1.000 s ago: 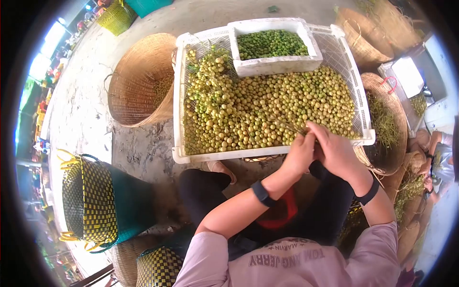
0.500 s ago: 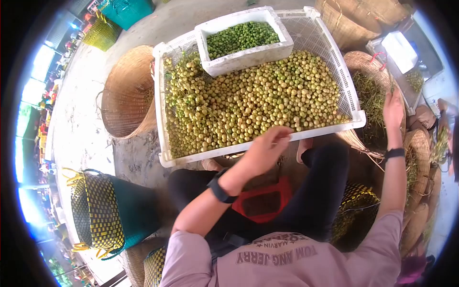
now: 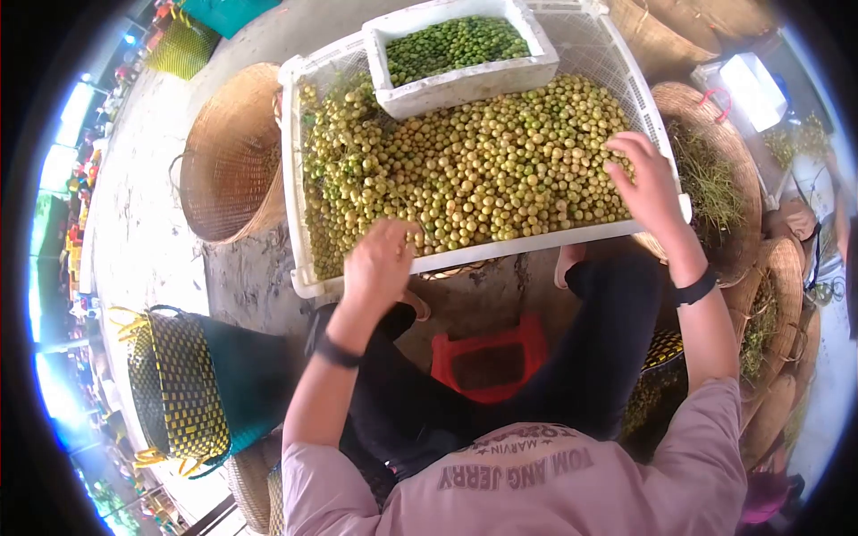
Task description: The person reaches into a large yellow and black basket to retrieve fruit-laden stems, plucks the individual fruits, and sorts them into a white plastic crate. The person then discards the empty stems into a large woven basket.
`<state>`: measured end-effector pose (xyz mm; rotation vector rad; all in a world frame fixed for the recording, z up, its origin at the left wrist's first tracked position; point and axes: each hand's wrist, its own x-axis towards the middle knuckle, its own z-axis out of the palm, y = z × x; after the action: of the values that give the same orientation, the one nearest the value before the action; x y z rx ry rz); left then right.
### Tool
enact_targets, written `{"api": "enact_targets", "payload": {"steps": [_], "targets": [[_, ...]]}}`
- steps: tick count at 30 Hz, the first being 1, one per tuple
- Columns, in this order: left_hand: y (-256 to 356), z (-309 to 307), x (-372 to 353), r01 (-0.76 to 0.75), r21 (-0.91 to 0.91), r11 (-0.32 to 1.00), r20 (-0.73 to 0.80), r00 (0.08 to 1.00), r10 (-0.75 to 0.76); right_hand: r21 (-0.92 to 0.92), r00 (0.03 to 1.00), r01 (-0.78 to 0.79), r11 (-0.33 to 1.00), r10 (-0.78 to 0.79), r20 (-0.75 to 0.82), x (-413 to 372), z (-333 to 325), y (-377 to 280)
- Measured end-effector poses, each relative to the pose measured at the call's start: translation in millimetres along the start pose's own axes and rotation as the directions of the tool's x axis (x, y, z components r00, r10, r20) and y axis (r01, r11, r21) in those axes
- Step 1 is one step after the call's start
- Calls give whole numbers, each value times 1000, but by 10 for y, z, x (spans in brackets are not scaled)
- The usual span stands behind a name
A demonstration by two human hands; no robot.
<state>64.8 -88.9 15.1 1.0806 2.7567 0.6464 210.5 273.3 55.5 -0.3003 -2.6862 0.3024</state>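
A white crate full of round yellow-green fruits lies before my knees. My left hand is over the crate's near rim, left of centre, its fingers curled together; whether something small is between them is hidden. My right hand hovers above the fruits at the right side, fingers and thumb apart, holding nothing. At the crate's far side stands a white foam box of small green fruits. Fruits still on stems are heaped at the left.
A wicker basket stands left of the crate. Another basket, holding stems, is at the right, with more baskets below it. A teal and yellow woven basket is at lower left. A red stool stands between my legs.
My left hand has moved left along the near rim. My right hand has come from the stem basket to above the fruits. The view has shifted slightly.
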Motion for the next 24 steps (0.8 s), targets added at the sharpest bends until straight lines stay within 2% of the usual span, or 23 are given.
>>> {"api": "enact_targets", "payload": {"steps": [1,3,4,6,8,10,11,12,14,15,16,18,19,20,21,23,24], "targets": [[-152,49,127,-57,141,988,-90,993,70,31,999,28,999,-28,27,46,65,-186],[-450,187,361,-207,302,931,-147,955,260,126,992,72,989,-84,91,126,187,-465],[-529,234,440,-203,299,932,-147,956,256,128,988,86,988,-101,118,149,211,-610],[-641,317,555,-328,413,849,-90,913,397,144,976,139,980,-160,148,151,278,-815],[-710,324,600,-320,444,837,-109,908,405,150,963,140,979,-170,210,126,288,-974],[-782,286,643,-318,364,876,-135,912,387,167,959,129,978,-165,230,104,310,-1059],[-810,266,681,-280,395,875,-223,895,387,184,957,126,975,-168,235,85,341,-1077],[-850,233,711,-278,394,876,-224,895,385,202,955,121,972,-169,242,68,373,-1087],[-842,69,751,-235,12,972,-458,863,214,201,952,135,970,-183,243,61,425,-1082],[-770,-9,745,-62,-325,944,-401,913,-78,251,957,115,961,-175,230,60,455,-1085],[-816,-72,801,7,-534,846,-311,928,-204,302,962,96,948,-167,216,60,482,-1092],[-852,-155,864,14,-901,434,-143,934,-328,369,970,88,925,-165,181,80,535,-1152],[-711,-285,824,18,-922,386,-130,926,-354,431,976,78,899,-157,151,93,561,-1197],[-591,-366,796,14,-920,392,-134,928,-348,432,978,80,898,-155,143,108,591,-1249],[-477,-429,775,27,-945,327,-99,927,-361,514,983,39,857,-125,133,130,623,-1315],[-299,-468,726,40,-977,209,-31,944,-329,689,986,-97,718,-27,166,190,625,-1491],[-236,-462,701,73,-978,194,12,954,-301,741,987,-113,662,-15,163,218,646,-1553]]}}
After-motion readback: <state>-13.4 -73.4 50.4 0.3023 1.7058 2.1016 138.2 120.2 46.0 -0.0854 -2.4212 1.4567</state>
